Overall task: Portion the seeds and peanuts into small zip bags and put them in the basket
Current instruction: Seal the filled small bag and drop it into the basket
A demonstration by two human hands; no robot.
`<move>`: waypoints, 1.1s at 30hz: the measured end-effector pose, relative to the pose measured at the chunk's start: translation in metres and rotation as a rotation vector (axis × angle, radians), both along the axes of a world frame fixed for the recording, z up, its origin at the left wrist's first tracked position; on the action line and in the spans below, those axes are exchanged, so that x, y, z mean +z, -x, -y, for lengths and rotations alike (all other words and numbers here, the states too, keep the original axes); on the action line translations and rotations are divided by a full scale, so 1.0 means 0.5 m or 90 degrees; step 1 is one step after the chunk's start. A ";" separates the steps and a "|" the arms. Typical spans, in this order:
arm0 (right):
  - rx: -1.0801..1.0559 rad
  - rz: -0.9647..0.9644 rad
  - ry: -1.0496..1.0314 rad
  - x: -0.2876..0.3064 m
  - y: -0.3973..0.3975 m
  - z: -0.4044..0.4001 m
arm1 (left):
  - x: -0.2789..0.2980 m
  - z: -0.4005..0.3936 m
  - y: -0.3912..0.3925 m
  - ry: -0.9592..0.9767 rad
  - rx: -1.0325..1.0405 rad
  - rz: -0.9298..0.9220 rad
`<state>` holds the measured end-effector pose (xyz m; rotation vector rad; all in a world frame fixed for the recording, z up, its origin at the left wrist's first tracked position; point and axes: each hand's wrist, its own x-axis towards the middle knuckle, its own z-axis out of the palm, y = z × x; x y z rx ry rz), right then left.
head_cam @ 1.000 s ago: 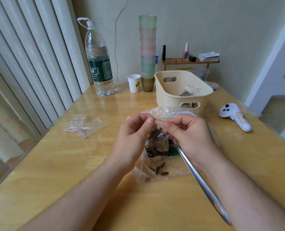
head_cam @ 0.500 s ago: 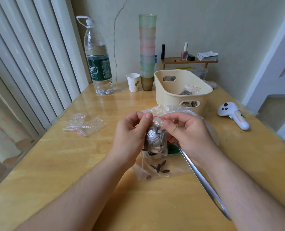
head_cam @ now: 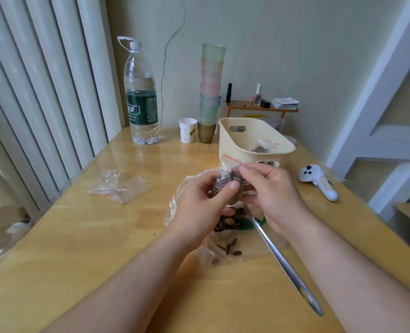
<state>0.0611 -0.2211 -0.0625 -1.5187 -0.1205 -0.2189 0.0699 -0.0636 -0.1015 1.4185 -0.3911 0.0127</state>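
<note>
Both hands hold a small zip bag full of dark seeds above the table centre. My left hand grips its lower part, thumb across the front. My right hand pinches its right side near the top; the bag's red-striped mouth sticks up toward the basket. Under the hands lies a large clear bag with loose seeds and a metal spoon whose handle points toward me. The cream basket just behind holds a filled zip bag.
Empty zip bags lie at the left. A water bottle, paper cup and stack of plastic cups stand at the back. A white controller lies at the right. Small wooden shelf behind the basket.
The hands have tipped the small seed bag, so its red-striped mouth now points up toward the basket; the fingers have shifted from the zip strip down onto the bag's body.
</note>
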 end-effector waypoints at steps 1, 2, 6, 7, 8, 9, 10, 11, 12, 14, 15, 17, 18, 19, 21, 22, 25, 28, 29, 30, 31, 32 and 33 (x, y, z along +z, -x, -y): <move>-0.009 0.002 0.005 0.001 -0.001 0.000 | 0.000 -0.002 -0.002 -0.004 0.007 0.018; -0.020 0.008 0.013 0.001 -0.003 0.000 | 0.000 -0.004 -0.003 -0.013 0.014 0.035; -0.039 0.046 0.042 0.000 -0.013 0.004 | 0.004 -0.001 0.001 0.010 -0.002 0.016; -0.043 0.054 0.052 0.000 -0.014 0.003 | 0.005 0.000 0.003 0.021 -0.015 0.007; -0.048 0.061 0.058 -0.001 -0.017 0.003 | 0.007 0.001 0.004 0.028 -0.026 0.000; -0.054 0.067 0.058 0.000 -0.019 0.002 | 0.008 0.001 0.004 0.033 -0.032 -0.004; -0.058 0.069 0.054 0.002 -0.020 0.001 | 0.010 0.000 0.005 0.041 -0.032 -0.008; -0.056 0.067 0.042 0.004 -0.019 0.000 | 0.011 -0.002 0.005 0.051 -0.027 -0.011; -0.045 0.061 0.025 0.007 -0.018 -0.002 | 0.011 -0.004 0.004 0.060 -0.020 -0.011; -0.011 0.034 -0.002 0.011 -0.014 -0.005 | 0.011 -0.006 0.001 0.076 -0.002 -0.015; 0.006 0.019 -0.011 0.012 -0.012 -0.006 | 0.009 -0.007 -0.001 0.084 0.006 -0.019; 0.025 -0.005 -0.032 0.012 -0.011 -0.008 | 0.007 -0.009 -0.004 0.101 0.015 -0.031; 0.029 -0.012 -0.038 0.013 -0.010 -0.009 | 0.008 -0.009 -0.003 0.110 0.011 -0.038; 0.032 -0.017 -0.039 0.015 -0.010 -0.009 | 0.009 -0.008 -0.002 0.120 0.004 -0.045; 0.031 -0.021 -0.046 0.018 -0.012 -0.006 | 0.010 -0.004 0.000 0.134 -0.021 -0.055; 0.025 -0.021 -0.050 0.021 -0.013 -0.005 | 0.010 -0.002 0.001 0.135 -0.036 -0.058; -0.002 -0.023 -0.034 0.029 -0.018 0.000 | 0.008 0.003 0.001 0.126 -0.044 -0.064; -0.005 -0.023 -0.016 0.031 -0.022 0.005 | 0.011 0.002 0.002 0.118 -0.028 -0.065; -0.005 -0.024 -0.012 0.031 -0.023 0.005 | 0.012 0.001 0.002 0.124 -0.028 -0.069; -0.006 -0.025 -0.008 0.032 -0.023 0.004 | 0.013 0.001 0.002 0.131 -0.032 -0.075; -0.007 -0.026 -0.007 0.032 -0.024 0.002 | 0.013 0.001 0.002 0.137 -0.037 -0.080; -0.009 -0.026 -0.006 0.033 -0.024 0.000 | 0.013 0.002 0.002 0.142 -0.046 -0.085; -0.012 -0.027 -0.006 0.034 -0.024 -0.001 | 0.012 0.002 0.002 0.146 -0.054 -0.087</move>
